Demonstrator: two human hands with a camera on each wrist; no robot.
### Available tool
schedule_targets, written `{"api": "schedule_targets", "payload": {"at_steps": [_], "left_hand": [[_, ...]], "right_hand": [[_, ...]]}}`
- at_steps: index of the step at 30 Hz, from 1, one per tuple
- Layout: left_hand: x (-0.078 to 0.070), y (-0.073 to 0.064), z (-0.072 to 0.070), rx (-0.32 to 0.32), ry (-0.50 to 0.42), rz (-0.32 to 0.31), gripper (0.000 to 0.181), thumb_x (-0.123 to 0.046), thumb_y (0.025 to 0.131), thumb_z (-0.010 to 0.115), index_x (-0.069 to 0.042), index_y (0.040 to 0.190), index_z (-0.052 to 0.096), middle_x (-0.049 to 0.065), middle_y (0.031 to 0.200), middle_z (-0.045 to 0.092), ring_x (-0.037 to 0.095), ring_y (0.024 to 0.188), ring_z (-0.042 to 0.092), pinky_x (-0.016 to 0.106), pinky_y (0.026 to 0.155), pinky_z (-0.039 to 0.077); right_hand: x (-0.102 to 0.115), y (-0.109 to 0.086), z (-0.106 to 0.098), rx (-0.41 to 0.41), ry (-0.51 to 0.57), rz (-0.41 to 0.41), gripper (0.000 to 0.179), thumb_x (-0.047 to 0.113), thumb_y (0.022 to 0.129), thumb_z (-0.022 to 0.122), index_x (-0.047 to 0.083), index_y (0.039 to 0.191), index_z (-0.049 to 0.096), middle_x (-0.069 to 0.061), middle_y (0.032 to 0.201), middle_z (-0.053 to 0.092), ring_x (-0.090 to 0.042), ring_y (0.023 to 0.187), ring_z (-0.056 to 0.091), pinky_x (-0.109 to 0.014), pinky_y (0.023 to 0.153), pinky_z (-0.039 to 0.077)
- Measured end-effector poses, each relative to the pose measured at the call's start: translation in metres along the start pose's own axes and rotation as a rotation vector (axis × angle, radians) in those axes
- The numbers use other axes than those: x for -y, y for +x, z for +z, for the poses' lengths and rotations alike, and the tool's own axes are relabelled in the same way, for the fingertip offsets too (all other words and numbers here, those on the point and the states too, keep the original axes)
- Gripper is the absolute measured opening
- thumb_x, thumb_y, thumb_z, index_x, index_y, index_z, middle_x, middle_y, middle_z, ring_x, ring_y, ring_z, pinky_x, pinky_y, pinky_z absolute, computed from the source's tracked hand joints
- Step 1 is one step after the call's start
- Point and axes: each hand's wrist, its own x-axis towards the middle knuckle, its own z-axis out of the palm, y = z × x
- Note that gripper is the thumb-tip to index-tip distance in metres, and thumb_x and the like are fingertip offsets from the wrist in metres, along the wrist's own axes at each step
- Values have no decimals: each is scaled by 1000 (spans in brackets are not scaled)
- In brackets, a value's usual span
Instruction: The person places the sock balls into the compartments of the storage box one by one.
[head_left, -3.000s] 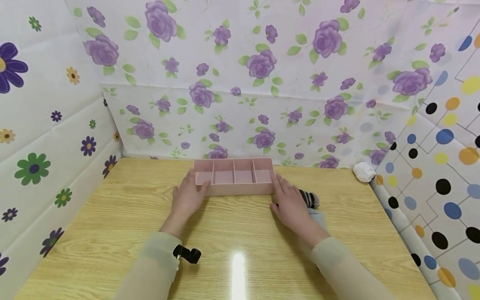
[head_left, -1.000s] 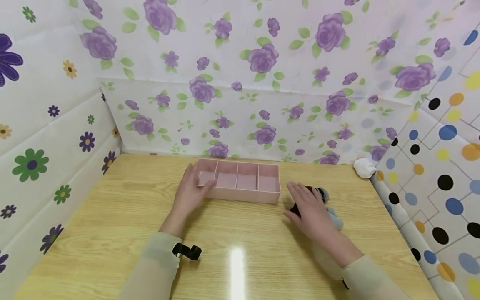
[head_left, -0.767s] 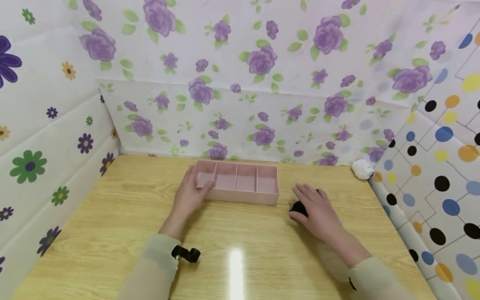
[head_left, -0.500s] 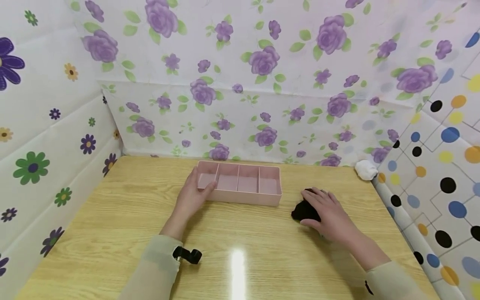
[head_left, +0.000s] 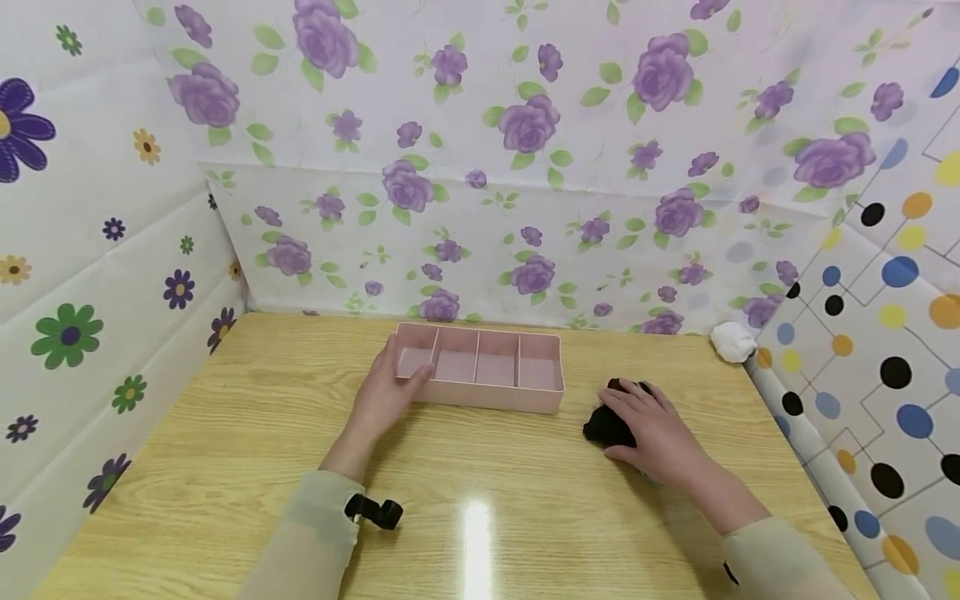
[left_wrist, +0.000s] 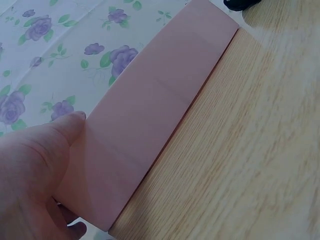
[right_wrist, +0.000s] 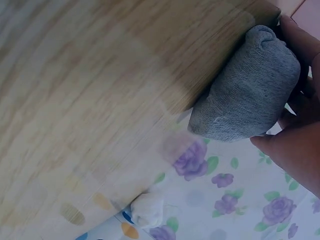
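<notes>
A long pink box (head_left: 487,395) with several compartments in a row lies near the back of the table. My left hand (head_left: 380,393) grips its left end, the thumb on the front wall and the other fingers round the end. To the right of the box my right hand (head_left: 656,433) holds a small heap of rolled socks, thumb on the near side and fingers across the top. A black rolled sock (head_left: 606,427) shows beside the palm. In the right wrist view a grey rolled sock (right_wrist: 250,90) bulges out under the hand, which hides the rest.
A crumpled white bundle (head_left: 732,342) lies in the back right corner of the wooden table (head_left: 480,467). Flowered cloth (head_left: 480,250) rises right behind the box, with dotted cloth (head_left: 900,392) along the right side. A black wrist device (head_left: 375,510) sits on the left sleeve.
My right hand has left the box's right end and shifted right with the socks, then nearly stopped. The box has turned slightly, its right end nearer me. My left hand keeps its hold.
</notes>
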Motion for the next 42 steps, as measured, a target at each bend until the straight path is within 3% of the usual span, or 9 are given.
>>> {"api": "schedule_targets", "payload": {"at_steps": [13, 21, 33, 42], "left_hand": [[1, -2, 0, 0, -19, 0, 104, -58, 111, 61, -5, 177, 0, 25, 182, 13, 49, 164, 21, 64, 132, 22], [1, -2, 0, 8, -20, -7, 104, -58, 111, 61, -6, 177, 0, 24, 182, 12, 47, 165, 20, 63, 132, 22], [0, -2, -1, 14, -27, -16, 105, -58, 110, 63, -7, 177, 0, 24, 182, 11, 48, 165, 18, 65, 132, 20], [-2, -2, -1, 12, -31, -18, 105, -55, 110, 64, -6, 177, 0, 25, 182, 12, 50, 164, 18, 66, 132, 21]], "right_hand": [[1, 5, 5, -23, -78, -11, 71, 28, 90, 95, 5, 151, 67, -14, 143, 70, -40, 151, 50, -70, 128, 24], [7, 5, 1, -92, -85, -31, 65, 30, 93, 93, 4, 147, 70, -17, 141, 71, -42, 140, 59, -68, 126, 31], [26, 26, -21, -122, -5, 60, 57, 29, 99, 87, 9, 148, 68, -13, 140, 71, -41, 128, 67, -65, 109, 48], [34, 50, -31, -157, 108, 161, 49, 33, 105, 80, 10, 147, 67, -16, 140, 71, -42, 121, 70, -66, 106, 48]]}}
